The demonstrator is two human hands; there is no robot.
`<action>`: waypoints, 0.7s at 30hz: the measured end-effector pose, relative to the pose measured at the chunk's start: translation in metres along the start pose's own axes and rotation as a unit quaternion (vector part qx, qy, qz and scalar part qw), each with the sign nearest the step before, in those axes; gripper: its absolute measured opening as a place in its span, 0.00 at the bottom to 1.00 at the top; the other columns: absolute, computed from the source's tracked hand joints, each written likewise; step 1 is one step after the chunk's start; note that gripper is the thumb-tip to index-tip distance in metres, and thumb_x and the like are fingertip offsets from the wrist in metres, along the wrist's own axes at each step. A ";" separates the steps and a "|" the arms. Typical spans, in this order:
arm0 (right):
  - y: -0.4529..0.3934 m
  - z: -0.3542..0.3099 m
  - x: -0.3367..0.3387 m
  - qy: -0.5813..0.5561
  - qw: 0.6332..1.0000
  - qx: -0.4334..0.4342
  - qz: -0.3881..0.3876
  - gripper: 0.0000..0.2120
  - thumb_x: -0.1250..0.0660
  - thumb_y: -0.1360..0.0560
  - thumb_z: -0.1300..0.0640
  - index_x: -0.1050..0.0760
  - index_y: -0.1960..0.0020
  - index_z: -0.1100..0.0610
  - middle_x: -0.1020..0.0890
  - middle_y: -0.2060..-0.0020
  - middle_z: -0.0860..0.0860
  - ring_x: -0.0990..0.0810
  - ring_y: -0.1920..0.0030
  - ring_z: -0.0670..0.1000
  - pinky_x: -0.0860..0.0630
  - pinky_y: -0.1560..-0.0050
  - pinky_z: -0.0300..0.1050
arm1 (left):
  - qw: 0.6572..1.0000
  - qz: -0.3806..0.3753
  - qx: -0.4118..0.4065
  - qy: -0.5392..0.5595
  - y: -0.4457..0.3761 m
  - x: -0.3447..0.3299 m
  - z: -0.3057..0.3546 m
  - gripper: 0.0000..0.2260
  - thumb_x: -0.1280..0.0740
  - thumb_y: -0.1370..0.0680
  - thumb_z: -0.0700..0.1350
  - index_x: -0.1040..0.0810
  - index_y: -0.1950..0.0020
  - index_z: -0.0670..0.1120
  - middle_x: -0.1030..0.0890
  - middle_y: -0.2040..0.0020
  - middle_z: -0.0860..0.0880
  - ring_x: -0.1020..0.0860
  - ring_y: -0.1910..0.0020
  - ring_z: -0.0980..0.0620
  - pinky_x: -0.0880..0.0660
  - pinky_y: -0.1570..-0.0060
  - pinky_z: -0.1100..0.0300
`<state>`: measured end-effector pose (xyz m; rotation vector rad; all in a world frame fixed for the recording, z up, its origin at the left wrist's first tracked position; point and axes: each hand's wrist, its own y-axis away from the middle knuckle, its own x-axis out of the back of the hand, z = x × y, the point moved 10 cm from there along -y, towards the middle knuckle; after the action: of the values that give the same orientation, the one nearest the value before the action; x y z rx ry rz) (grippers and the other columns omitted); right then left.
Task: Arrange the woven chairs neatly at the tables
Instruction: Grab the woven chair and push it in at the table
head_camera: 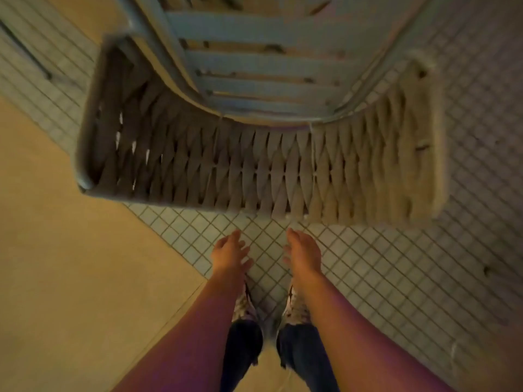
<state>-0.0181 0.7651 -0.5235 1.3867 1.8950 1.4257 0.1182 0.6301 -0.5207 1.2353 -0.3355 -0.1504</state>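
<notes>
Grey woven chair with curved band-woven backrest (254, 171) sits at 12 o'clock from the person, seen from above, tucked under a pale blue slatted table (263, 63). Left hand (230, 254) and right hand (304, 254) hover side by side just short of the backrest's near rim, not touching it. Fingers on both loosely spread, empty. Small-square tiled floor (396, 278) below; plain tan floor (70, 264) at 9 o'clock. Patterned shoes (295, 308) under the forearms.
</notes>
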 end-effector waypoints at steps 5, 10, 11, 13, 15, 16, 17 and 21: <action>-0.105 0.049 -0.051 -0.264 0.955 -0.127 -0.039 0.14 0.37 0.22 0.50 0.31 0.39 0.53 0.26 0.53 0.53 0.25 0.56 0.51 0.25 0.48 0.48 | 0.988 -0.030 0.046 0.142 -0.121 -0.021 -0.027 0.20 0.35 0.23 0.50 0.29 0.32 0.46 0.27 0.37 0.43 0.25 0.39 0.44 0.26 0.46 0.48; -0.178 0.071 -0.067 -0.414 0.899 -0.145 -0.014 0.24 0.39 0.22 0.48 0.35 0.29 0.57 0.28 0.38 0.56 0.26 0.40 0.51 0.28 0.41 0.44 | 0.976 -0.028 0.014 0.216 -0.201 -0.037 -0.028 0.24 0.32 0.25 0.50 0.31 0.30 0.48 0.26 0.40 0.47 0.26 0.41 0.49 0.30 0.36 0.53; -0.188 0.071 -0.067 -0.434 0.891 -0.135 -0.006 0.26 0.39 0.22 0.47 0.37 0.28 0.56 0.30 0.33 0.56 0.29 0.36 0.53 0.29 0.39 0.45 | 0.970 -0.032 0.001 0.242 -0.212 -0.041 -0.026 0.23 0.31 0.25 0.49 0.30 0.31 0.46 0.24 0.46 0.48 0.24 0.49 0.52 0.29 0.38 0.57; -0.203 0.070 -0.068 -0.462 0.880 -0.112 0.007 0.29 0.37 0.24 0.45 0.38 0.27 0.54 0.33 0.29 0.55 0.32 0.30 0.55 0.31 0.33 0.47 | 0.960 -0.031 -0.035 0.277 -0.232 -0.043 -0.017 0.21 0.31 0.25 0.47 0.28 0.33 0.42 0.24 0.58 0.49 0.25 0.64 0.56 0.26 0.54 0.66; -0.214 0.072 -0.066 -0.458 0.884 -0.089 0.028 0.31 0.35 0.26 0.42 0.38 0.27 0.53 0.33 0.28 0.54 0.33 0.29 0.55 0.32 0.33 0.48 | 0.954 -0.021 -0.061 0.292 -0.247 -0.040 -0.013 0.20 0.31 0.25 0.47 0.27 0.36 0.39 0.19 0.53 0.44 0.19 0.59 0.52 0.22 0.58 0.61; -0.216 0.072 -0.064 -0.452 0.888 -0.080 0.040 0.32 0.34 0.26 0.42 0.37 0.27 0.52 0.32 0.29 0.54 0.33 0.30 0.56 0.31 0.34 0.47 | 0.954 -0.014 -0.066 0.294 -0.251 -0.037 -0.014 0.21 0.30 0.25 0.46 0.26 0.36 0.39 0.19 0.44 0.39 0.18 0.48 0.46 0.21 0.53 0.57; -0.218 0.073 -0.063 -0.443 0.892 -0.073 0.053 0.32 0.33 0.27 0.42 0.37 0.27 0.52 0.32 0.29 0.53 0.32 0.30 0.56 0.30 0.36 0.47 | 0.954 -0.001 -0.070 0.292 -0.254 -0.034 -0.016 0.20 0.30 0.26 0.46 0.26 0.36 0.39 0.21 0.39 0.36 0.20 0.42 0.41 0.21 0.52 0.55; -0.220 0.078 -0.057 -0.410 0.904 -0.078 0.088 0.36 0.29 0.30 0.42 0.38 0.28 0.55 0.31 0.29 0.54 0.29 0.34 0.55 0.31 0.37 0.44 | 0.958 0.025 -0.104 0.266 -0.254 -0.035 -0.009 0.17 0.27 0.28 0.46 0.24 0.41 0.46 0.18 0.43 0.42 0.17 0.52 0.47 0.21 0.61 0.58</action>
<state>-0.0376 0.7558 -0.7630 1.7348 1.1084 0.8089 0.1053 0.5653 -0.7687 1.0117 0.1167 0.1873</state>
